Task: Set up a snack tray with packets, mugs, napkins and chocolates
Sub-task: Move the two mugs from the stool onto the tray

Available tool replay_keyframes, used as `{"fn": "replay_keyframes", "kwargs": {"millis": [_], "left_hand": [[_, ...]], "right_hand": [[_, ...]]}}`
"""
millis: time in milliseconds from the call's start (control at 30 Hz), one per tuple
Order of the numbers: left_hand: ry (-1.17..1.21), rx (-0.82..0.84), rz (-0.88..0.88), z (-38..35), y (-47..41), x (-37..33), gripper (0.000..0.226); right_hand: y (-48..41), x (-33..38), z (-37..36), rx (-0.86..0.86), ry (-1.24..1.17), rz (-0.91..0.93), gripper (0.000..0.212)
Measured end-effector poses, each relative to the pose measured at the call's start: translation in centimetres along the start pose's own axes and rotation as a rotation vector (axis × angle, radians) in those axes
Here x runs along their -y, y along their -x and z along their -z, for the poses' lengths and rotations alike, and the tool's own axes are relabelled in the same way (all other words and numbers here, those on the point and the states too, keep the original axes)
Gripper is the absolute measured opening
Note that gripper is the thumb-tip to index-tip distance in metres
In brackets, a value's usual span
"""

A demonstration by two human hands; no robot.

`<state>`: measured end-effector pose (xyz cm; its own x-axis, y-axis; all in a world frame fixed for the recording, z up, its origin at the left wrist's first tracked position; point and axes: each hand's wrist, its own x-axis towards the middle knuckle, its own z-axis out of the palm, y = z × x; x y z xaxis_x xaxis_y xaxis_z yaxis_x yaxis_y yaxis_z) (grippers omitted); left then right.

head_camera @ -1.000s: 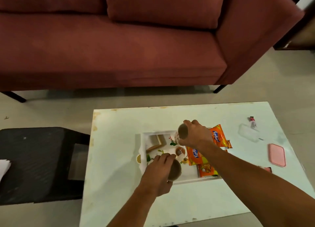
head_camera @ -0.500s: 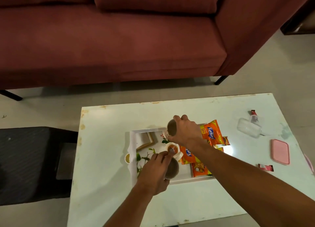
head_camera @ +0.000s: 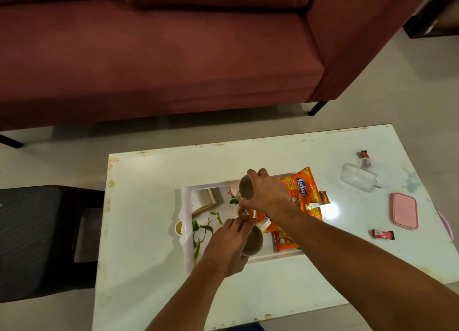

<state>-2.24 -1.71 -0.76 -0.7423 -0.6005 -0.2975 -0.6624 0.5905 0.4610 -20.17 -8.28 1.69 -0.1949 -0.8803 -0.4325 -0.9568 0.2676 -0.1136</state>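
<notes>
A white tray (head_camera: 186,234) with a leaf print lies on the white table (head_camera: 149,268). My left hand (head_camera: 227,247) grips a mug (head_camera: 253,241) over the tray's near side. My right hand (head_camera: 267,194) grips a second mug (head_camera: 246,187), tilted, above the tray's far edge. Orange snack packets (head_camera: 301,185) fill the tray's right part, and a small round pot (head_camera: 244,212) sits between the two mugs. Two red chocolates lie loose on the table, one at the far right (head_camera: 364,154) and one nearer (head_camera: 382,234).
A clear plastic box (head_camera: 357,180) and its pink lid (head_camera: 404,210) sit on the table's right side. A dark red sofa (head_camera: 159,47) stands beyond the table. A black stool (head_camera: 32,238) is at the left.
Both hands keep hold of their mugs over the tray and have barely shifted. The camera has tipped down and to the right, so the table sits lower-centre.
</notes>
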Motion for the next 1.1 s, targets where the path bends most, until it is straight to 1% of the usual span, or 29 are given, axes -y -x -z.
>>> {"fn": "replay_keyframes", "kwargs": {"millis": [133,267,400,467,533,600,633,700,767,833,900,967,1033,1100], "left_hand": [[-0.02,0.005,-0.063,-0.3,-0.6,0.0,0.098],[-0.049,0.067,-0.112,0.0,-1.2,0.0,0.105],[-0.048,0.096,-0.132,-0.3,-1.8,-0.2,0.114],[-0.048,0.081,-0.131,-0.4,-1.8,0.0,0.117],[-0.036,0.038,-0.111,-0.5,-1.8,0.2,0.118],[-0.015,-0.005,-0.064,-0.5,-1.7,0.0,0.113],[0.004,-0.02,-0.035,-0.7,-1.6,-0.1,0.109],[0.051,-0.033,-0.004,-1.1,-1.5,-0.4,0.101],[0.069,-0.047,-0.01,-1.4,-1.6,-0.3,0.097],[0.067,-0.046,-0.028,-1.5,-1.8,-0.1,0.097],[0.052,-0.04,-0.046,-1.5,-1.9,0.0,0.098],[0.04,-0.046,-0.057,-1.5,-2.0,-0.1,0.098],[0.035,-0.057,-0.06,-1.5,-1.9,-0.2,0.097],[0.04,-0.057,-0.058,-1.6,-1.8,-0.2,0.098]], "right_hand": [[0.0,0.2,-0.1,0.006,-0.004,0.007,0.092],[0.1,0.0,-0.1,0.024,0.003,0.019,0.096],[0.3,-0.3,-0.1,0.072,0.017,0.008,0.117],[0.5,-0.6,0.2,0.076,0.012,-0.018,0.127],[0.8,-1.3,0.8,0.043,-0.017,-0.032,0.131],[1.6,-2.6,1.5,-0.027,-0.126,-0.019,0.121],[2.2,-3.5,1.6,-0.066,-0.183,0.008,0.11],[3.7,-5.5,1.3,-0.113,-0.234,0.062,0.081],[5.3,-7.2,0.2,-0.086,-0.236,0.054,0.059],[6.3,-8.2,-1.3,-0.037,-0.242,0.017,0.054],[6.6,-8.3,-2.4,-0.05,-0.256,-0.024,0.059],[6.1,-7.7,-2.8,-0.145,-0.266,-0.044,0.069],[5.1,-6.7,-2.8,-0.222,-0.235,-0.005,0.082],[3.7,-5.6,-2.4,-0.201,-0.171,0.044,0.097]]}}
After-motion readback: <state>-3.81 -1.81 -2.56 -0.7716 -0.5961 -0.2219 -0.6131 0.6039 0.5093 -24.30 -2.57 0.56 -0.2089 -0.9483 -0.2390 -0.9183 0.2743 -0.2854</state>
